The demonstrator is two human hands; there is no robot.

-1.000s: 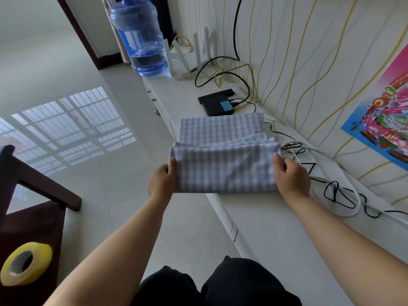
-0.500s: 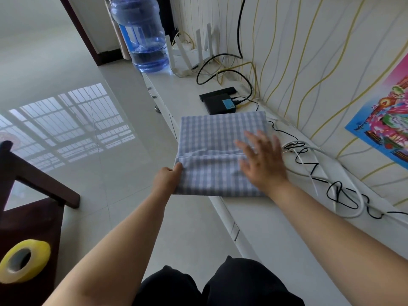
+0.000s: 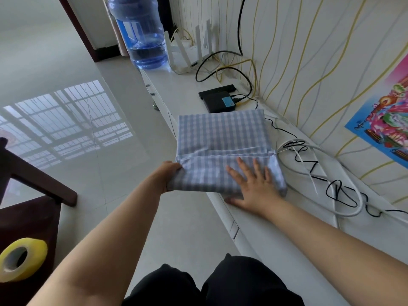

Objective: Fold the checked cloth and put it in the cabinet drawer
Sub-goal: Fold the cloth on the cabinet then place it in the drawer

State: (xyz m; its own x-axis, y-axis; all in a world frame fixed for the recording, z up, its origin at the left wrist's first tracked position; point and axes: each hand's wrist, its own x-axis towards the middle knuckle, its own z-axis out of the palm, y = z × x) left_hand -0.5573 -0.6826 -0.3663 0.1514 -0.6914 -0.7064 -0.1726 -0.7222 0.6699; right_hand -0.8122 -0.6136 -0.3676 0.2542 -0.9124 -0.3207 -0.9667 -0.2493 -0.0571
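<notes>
A long white surface [image 3: 287, 250] is running along a wall papered with wavy yellow and grey lines, above a glossy pale tiled floor [image 3: 66, 129] that is reflecting a barred window. At the far end a blue water bottle [image 3: 141, 34] is standing beside a white router [image 3: 189, 51]; nearer, a black box [image 3: 218, 101] is lying just behind the checked cloth [image 3: 223, 138]. Loose black and white cables [image 3: 331, 184] are lying to the right of the cloth.

The checked cloth is lying folded on the surface, its near-left corner overhanging the front edge. Its long axis is pointing away from the person, along the surface, with a fold seam crossing it.

The left hand [image 3: 167, 176] is gripping the near-left corner, fingers curled round the fabric. The right hand [image 3: 251, 184] is pressing flat on the near half, fingers [image 3: 241, 165] straight and spread.
</notes>
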